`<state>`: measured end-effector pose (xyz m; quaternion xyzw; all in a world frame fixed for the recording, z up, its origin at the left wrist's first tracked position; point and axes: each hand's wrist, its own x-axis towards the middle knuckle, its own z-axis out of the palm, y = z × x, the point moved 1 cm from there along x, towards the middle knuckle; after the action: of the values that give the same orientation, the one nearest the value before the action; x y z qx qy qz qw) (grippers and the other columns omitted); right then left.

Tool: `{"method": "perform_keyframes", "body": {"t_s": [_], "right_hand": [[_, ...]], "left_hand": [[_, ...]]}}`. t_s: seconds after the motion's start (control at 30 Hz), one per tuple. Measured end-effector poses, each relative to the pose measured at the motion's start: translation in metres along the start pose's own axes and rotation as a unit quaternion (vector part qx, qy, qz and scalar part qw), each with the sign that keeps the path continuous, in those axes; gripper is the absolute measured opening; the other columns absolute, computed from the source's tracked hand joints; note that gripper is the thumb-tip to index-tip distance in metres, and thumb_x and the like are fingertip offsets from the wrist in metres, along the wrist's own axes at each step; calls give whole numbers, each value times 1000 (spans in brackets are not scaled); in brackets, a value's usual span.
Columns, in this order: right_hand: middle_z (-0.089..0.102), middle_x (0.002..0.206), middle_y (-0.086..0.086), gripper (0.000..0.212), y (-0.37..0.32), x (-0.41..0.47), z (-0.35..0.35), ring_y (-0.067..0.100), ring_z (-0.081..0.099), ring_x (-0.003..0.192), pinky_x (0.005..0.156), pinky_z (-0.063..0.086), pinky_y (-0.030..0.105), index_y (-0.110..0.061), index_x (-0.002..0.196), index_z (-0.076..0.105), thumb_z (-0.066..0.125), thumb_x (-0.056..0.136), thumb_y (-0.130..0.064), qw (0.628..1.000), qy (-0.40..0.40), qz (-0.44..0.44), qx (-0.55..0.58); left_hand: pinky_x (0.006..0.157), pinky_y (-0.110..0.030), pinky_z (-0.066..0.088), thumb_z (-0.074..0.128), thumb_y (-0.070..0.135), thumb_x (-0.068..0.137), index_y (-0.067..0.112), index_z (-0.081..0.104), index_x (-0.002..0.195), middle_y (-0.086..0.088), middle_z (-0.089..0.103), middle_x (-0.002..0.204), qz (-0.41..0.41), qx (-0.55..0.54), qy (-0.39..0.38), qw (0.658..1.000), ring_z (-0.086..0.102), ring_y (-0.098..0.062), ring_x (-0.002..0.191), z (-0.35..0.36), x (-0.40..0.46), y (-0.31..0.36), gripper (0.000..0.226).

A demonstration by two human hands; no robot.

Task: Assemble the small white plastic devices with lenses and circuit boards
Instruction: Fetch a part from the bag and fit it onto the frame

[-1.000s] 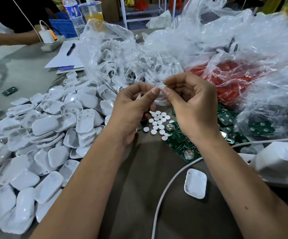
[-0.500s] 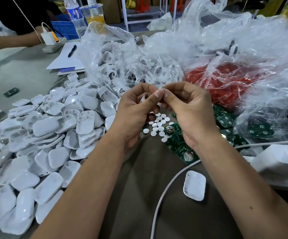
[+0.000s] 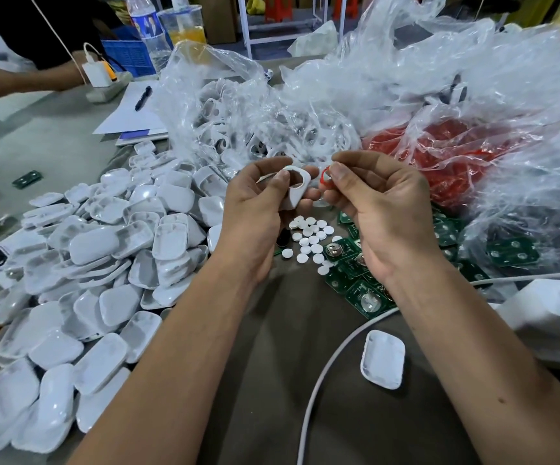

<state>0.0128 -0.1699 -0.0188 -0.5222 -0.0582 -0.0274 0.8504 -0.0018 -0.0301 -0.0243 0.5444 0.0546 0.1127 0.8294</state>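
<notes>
My left hand [image 3: 258, 213] grips a small white plastic shell [image 3: 297, 189] with a round hole, thumb on its upper edge. My right hand [image 3: 375, 209] pinches a small red ring-shaped part [image 3: 324, 176] between thumb and forefinger, just right of the shell and apart from it. Below the hands lie several small white discs [image 3: 310, 238] on the dark cloth, and green circuit boards [image 3: 349, 263] with round metal contacts spread to the right. A large heap of white shell halves [image 3: 104, 263] fills the left side.
Clear plastic bags [image 3: 406, 95] with white and red parts pile up behind the hands. One white shell [image 3: 382, 359] lies alone near a white cable [image 3: 322, 374]. A white device [image 3: 553, 307] sits at the right edge. Another person's arm [image 3: 20, 75], bottles and papers stand far left.
My hands have drawn slightly apart. The white shell now shows in my left hand, and a red ring is visible in my right fingertips where they were pressed together before.
</notes>
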Motion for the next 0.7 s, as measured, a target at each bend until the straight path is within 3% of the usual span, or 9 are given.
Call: {"method": "perform_keyframes", "body": {"t_s": [0.1,0.23,0.43,0.6,0.7], "right_hand": [[77,78,6,13,1,1,-1,13,72,67,67,59,21,-1,99,73,71,89,8,1000,-12,12,-4],[77,80,9,14,1,2,-2,14,73,72,67,60,23,-3,97,74,72,88,7,999,-17,39,21],[78,83,14,11,4,2,-3,14,72,65,57,53,19,-2,95,75,78,85,3,999,6,5,-49],[78,81,17,7,7,3,-2,20,75,64,61,59,22,-2,89,77,78,87,4,995,14,-24,-91],[77,71,12,9,9,3,-4,18,72,57,56,56,22,-7,85,79,80,87,1,985,19,-46,-164]], "left_hand": [[66,-24,59,52,0,104,-5,58,116,-20,76,104,17,-3,-2,1000,75,-26,77,-2,0,0,14],[73,-31,62,59,2,101,0,63,110,-14,71,89,37,-3,14,999,74,-26,79,-4,1,-1,9],[70,-34,56,71,15,97,13,68,99,-5,80,87,76,116,59,989,69,-16,71,-11,4,-4,4],[81,-59,61,71,16,96,14,67,95,-1,74,73,55,135,60,987,61,-19,65,-8,2,-10,5],[81,-61,61,64,13,101,9,68,103,-5,72,78,33,126,54,990,60,-23,69,-1,-1,-12,6]]}}
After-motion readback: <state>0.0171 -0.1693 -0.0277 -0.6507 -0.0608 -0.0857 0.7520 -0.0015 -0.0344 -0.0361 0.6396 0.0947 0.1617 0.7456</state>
